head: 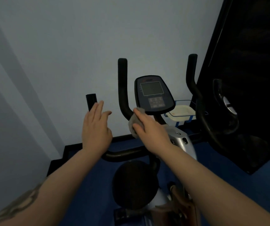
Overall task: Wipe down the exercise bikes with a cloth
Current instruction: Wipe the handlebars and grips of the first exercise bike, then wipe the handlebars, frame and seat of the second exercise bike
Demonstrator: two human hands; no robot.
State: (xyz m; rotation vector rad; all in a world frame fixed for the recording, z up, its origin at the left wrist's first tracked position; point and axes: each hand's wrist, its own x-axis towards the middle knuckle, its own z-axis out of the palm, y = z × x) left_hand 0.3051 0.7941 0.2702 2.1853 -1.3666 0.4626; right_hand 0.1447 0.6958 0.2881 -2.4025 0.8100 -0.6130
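Grey cloth (133, 123) bunched under the right hand (149, 128), pressed onto the curved black handlebar (122, 88) of the exercise bike (179, 141) where the bar bends toward the stem, just below the lower left corner of the console (154, 93). Fingers curled over the cloth, gripping it, with folds showing past the fingertips and under the palm. Left hand (96, 129) raised and released, fingers straight and slightly spread, holding nothing, held in front of the short black end grip (91, 101) so that the fingertips overlap its lower part; touching or apart cannot be told. Console tilted up toward the camera, dark screen above a block of buttons. Second upright handlebar (192, 74) on the far side of the console, curving down to the right. Low black crossbar (126, 154) running beneath both wrists, partly covered by them. Round black saddle (135, 185) below, between the two forearms. Silver stem housing partly hidden behind the right wrist. White tray (180, 113) in a blue wire holder just right of the console, behind the right handlebar. Large dark panel (245, 79) leaning along the right side. Pale wall (65, 46) behind, blue floor (90, 185) underneath, black skirting along their junction.
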